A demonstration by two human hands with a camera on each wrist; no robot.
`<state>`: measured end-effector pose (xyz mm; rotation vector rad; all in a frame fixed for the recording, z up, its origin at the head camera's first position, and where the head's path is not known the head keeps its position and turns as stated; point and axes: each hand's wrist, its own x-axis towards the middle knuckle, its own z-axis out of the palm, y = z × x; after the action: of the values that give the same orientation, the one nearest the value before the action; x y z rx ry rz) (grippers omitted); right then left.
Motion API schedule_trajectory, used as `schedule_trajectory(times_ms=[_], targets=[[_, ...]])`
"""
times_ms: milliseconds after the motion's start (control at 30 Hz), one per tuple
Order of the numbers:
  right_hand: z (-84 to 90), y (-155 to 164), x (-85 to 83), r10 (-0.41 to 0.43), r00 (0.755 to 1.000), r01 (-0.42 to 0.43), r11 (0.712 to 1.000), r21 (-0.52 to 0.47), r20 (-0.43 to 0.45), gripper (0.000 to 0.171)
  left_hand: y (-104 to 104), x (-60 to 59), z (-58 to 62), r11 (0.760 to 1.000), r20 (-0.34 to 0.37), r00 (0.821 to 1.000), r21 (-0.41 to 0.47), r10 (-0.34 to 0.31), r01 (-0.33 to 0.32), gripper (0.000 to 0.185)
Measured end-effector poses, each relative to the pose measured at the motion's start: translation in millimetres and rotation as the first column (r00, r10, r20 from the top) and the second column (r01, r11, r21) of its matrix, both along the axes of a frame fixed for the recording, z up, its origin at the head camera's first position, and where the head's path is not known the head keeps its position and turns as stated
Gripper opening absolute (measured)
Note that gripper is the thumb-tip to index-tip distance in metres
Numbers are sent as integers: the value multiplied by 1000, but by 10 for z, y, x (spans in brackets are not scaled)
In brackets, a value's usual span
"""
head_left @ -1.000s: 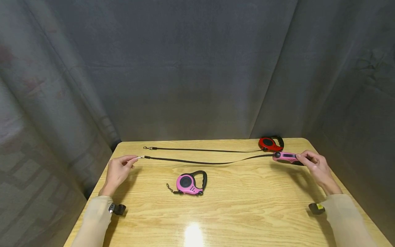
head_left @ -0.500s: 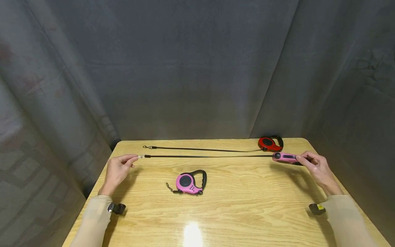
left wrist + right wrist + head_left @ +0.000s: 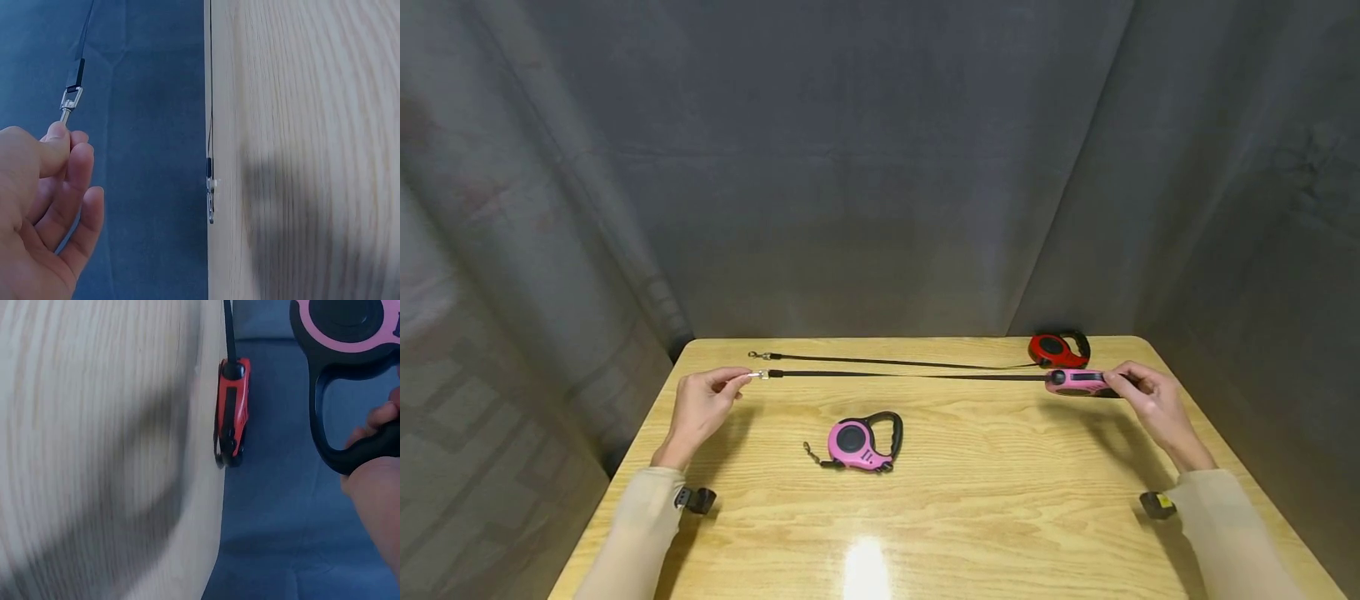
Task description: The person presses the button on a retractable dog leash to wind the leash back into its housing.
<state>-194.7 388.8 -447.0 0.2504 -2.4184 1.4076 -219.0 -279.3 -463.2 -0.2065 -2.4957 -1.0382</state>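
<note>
- The left hand [image 3: 703,405] pinches the metal clip [image 3: 760,375] at the end of a black leash strap [image 3: 910,376]; in the left wrist view the thumb and forefinger close on the clip's stem [image 3: 65,114].
- The right hand [image 3: 1150,397] grips the black handle of a pink leash housing [image 3: 1075,382], fingers curled through the loop, as the right wrist view shows [image 3: 350,337].
- The strap runs taut across the wooden table [image 3: 1000,517] from about 9 o'clock to 3 o'clock, raised just off the surface between the two hands.
- Judged from this, the step in hand is stretching the strap out to its length, or feeding it back into the housing; which of the two cannot be told.
- A next move calls for the left hand to keep its pinch steady and travel along the strap's line, so the strap stays flat and straight.
- At 12 o'clock of the strap lies a red leash housing [image 3: 1057,350] at the far right corner, its own strap [image 3: 887,362] laid out leftward and ending in a clip [image 3: 758,356].
- At 6 o'clock of the strap, a second pink leash [image 3: 859,444] rests fully wound, untouched.
</note>
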Motion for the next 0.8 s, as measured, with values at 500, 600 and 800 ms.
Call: schedule_trajectory(times_ms=[500, 600, 800], targets=[[99, -166, 10, 64, 998, -65, 985, 160, 17, 13, 38, 43, -22, 999, 35, 999, 29, -15, 14, 14], [117, -210, 22, 71, 997, -75, 979, 190, 30, 13, 55, 62, -19, 999, 48, 999, 33, -22, 20, 14], [131, -296, 53, 72, 993, -90, 973, 212, 92, 15, 113, 75, -27, 999, 75, 996, 30, -38, 35, 13]])
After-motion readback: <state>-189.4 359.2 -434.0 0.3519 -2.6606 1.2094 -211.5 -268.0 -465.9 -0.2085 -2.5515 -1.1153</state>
